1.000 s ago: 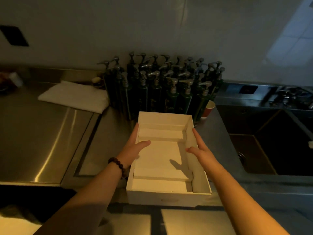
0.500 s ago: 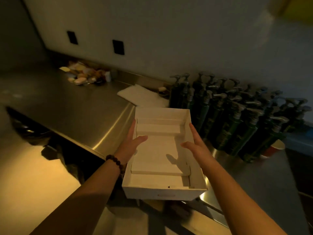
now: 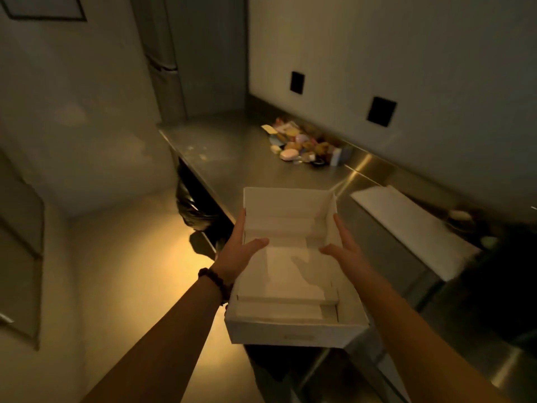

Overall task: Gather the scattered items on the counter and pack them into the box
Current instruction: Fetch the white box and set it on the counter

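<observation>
We hold the empty box (image 3: 293,274) level, left hand (image 3: 239,254) and right hand (image 3: 345,251) gripping its side walls, so the small items (image 3: 299,144) piled far along the table (image 3: 232,158) can go in.

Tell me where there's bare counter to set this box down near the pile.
Bare steel lies between the box and the pile of small items, and left of the pile toward the counter corner. Crowded: the pile by the back wall; the white folded cloth at right.
</observation>
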Available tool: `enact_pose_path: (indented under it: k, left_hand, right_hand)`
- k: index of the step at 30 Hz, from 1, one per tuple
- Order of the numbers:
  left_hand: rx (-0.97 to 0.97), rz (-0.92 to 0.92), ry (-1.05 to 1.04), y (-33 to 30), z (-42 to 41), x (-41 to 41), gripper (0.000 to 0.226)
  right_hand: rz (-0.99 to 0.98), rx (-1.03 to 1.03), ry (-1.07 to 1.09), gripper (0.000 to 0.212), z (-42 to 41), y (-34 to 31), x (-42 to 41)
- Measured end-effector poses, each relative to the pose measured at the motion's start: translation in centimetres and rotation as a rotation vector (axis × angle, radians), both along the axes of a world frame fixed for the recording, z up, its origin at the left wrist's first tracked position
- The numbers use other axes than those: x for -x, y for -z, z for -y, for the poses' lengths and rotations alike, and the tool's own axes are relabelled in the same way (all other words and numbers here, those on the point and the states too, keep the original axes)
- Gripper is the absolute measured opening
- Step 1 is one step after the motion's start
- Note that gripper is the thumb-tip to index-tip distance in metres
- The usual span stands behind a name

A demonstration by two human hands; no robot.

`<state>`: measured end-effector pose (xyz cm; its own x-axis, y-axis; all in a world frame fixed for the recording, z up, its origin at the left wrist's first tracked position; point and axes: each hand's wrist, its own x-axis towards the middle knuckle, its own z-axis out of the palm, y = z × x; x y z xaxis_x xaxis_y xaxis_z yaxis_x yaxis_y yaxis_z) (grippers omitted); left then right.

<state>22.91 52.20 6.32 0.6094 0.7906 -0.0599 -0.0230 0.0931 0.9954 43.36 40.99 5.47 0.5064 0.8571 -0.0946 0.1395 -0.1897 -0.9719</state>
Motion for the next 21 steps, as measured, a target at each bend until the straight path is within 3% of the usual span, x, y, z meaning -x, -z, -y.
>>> enact_pose_path:
  k: [9, 21]
  left_hand:
    - [-0.071, -0.004, -0.080, -1.8, -19.2, 4.8, 0.079]
    - [-0.129, -0.085, -0.007, 1.2, -40.2, 1.0, 0.080]
  right_hand:
    - [0.069, 0.028, -0.069, 0.083, -21.7, -1.1, 3.4]
    - [0.060, 0.004, -0.070, 0.089, -41.3, 0.6, 0.2]
